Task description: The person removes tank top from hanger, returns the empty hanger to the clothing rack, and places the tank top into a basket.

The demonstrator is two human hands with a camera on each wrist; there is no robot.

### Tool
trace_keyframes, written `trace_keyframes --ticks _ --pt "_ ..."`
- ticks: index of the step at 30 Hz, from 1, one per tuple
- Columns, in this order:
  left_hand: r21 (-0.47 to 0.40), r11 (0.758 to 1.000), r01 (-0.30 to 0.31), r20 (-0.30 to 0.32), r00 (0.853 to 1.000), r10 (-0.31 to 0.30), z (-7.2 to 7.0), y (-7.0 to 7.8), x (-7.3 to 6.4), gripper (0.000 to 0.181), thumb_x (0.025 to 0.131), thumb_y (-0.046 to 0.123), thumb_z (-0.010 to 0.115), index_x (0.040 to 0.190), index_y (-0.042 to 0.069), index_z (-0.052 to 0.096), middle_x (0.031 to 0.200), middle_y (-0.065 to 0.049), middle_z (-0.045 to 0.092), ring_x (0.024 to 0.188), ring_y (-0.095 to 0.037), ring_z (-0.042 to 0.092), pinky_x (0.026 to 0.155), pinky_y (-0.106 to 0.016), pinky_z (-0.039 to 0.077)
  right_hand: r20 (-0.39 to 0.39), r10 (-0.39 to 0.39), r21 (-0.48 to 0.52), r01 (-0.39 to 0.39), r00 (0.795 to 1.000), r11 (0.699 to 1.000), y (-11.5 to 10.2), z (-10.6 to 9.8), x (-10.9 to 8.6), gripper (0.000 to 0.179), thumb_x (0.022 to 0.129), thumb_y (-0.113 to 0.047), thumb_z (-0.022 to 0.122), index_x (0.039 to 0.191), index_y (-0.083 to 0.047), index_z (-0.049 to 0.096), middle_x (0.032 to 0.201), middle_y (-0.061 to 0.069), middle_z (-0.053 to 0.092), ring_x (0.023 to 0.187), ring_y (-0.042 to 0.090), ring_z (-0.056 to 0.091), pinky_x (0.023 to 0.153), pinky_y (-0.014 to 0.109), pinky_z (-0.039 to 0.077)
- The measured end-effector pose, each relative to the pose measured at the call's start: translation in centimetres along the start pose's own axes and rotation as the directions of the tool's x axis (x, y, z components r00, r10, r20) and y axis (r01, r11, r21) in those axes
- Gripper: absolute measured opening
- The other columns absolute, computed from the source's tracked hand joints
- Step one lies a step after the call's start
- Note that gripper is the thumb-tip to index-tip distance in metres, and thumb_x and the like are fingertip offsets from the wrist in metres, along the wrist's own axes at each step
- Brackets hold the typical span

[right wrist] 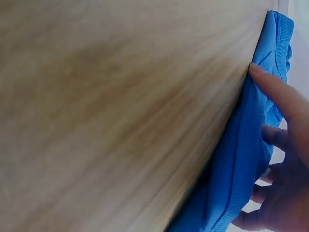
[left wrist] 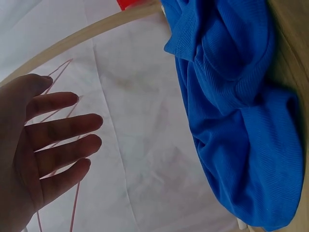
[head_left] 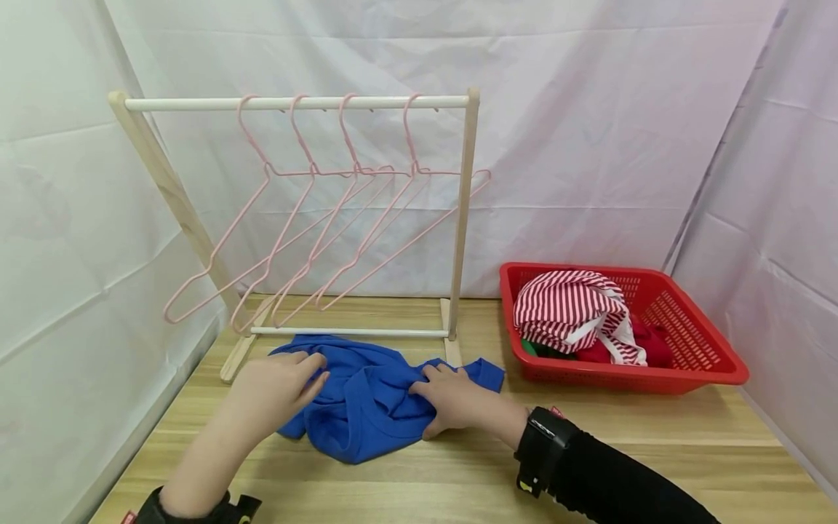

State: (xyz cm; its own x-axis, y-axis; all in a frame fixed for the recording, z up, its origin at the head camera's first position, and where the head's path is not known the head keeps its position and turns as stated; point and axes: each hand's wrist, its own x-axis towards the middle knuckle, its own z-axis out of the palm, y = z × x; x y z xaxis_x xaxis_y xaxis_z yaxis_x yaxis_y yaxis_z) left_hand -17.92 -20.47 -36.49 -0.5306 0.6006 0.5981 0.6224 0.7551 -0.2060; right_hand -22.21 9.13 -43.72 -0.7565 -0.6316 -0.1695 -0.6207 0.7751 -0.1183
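A blue shirt (head_left: 366, 407) lies crumpled on the wooden table, with folds across its middle and a sleeve-like end sticking out to the right. My left hand (head_left: 278, 382) hovers over its left side; in the left wrist view the fingers (left wrist: 67, 130) are loosely spread, apart from the cloth, with nothing in them. On the shirt's right part rests my right hand (head_left: 455, 397), fingers spread over the fabric. The right wrist view shows the thumb (right wrist: 277, 89) against the cloth near the tabletop and the other fingers lightly bent over the shirt.
Behind the shirt stands a wood-and-white rack (head_left: 462, 218) with several pink hangers (head_left: 288, 233) on its top bar. At the right, a red basket (head_left: 710, 349) holds a red-and-white striped garment (head_left: 566, 306) and other red and green cloth. White curtains (head_left: 589, 131) close off the back and sides.
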Motion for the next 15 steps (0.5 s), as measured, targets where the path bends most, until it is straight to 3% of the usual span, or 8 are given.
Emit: trace_keyframes --ticks 3,6,8,15 --pt "-0.002 1.0 -0.007 0.023 1.0 0.007 0.4 0.1 0.0 0.049 0.103 0.043 0.037 0.088 0.009 0.069 0.065 0.003 0.059 0.049 -0.01 0.052 0.041 -0.024 0.038 -0.001 -0.021 -0.007 0.021 1.0 1.0 0.0 0.0 0.0 0.057 0.076 -0.048 0.081 0.125 -0.028 0.062 0.13 0.004 0.051 0.118 0.025 0.048 0.088 0.049 0.045" --pt "-0.004 1.0 -0.02 0.037 0.999 0.02 0.6 0.3 0.0 0.023 0.092 0.031 0.063 0.089 0.009 0.069 0.066 0.003 0.06 0.051 -0.01 0.054 0.041 -0.025 0.04 -0.014 -0.047 0.0 0.047 0.999 0.999 0.1 0.0 -0.1 0.043 0.079 -0.037 0.081 0.118 -0.026 0.065 0.124 0.003 0.054 0.114 0.025 0.05 0.085 0.045 0.048" --pt "-0.011 1.0 -0.021 0.05 0.999 0.022 0.7 0.5 0.1 0.018 0.083 0.025 0.073 0.089 0.009 0.069 0.068 0.003 0.061 0.053 -0.011 0.056 0.042 -0.026 0.042 -0.031 -0.066 0.007 0.066 0.997 0.998 0.3 0.1 -0.2 0.035 0.082 -0.029 0.08 0.114 -0.025 0.067 0.116 0.001 0.056 0.109 0.022 0.052 0.083 0.042 0.049" --pt "-0.039 0.999 -0.01 0.108 0.994 0.014 0.8 1.3 0.4 0.02 0.082 0.025 0.077 0.092 0.01 0.07 0.073 0.003 0.063 0.058 -0.011 0.058 0.049 -0.028 0.048 -0.074 -0.107 0.084 0.113 0.991 0.99 1.0 -0.2 -0.9 0.025 0.082 -0.004 0.076 0.101 -0.017 0.07 0.094 -0.006 0.057 0.089 0.01 0.055 0.078 0.028 0.048"
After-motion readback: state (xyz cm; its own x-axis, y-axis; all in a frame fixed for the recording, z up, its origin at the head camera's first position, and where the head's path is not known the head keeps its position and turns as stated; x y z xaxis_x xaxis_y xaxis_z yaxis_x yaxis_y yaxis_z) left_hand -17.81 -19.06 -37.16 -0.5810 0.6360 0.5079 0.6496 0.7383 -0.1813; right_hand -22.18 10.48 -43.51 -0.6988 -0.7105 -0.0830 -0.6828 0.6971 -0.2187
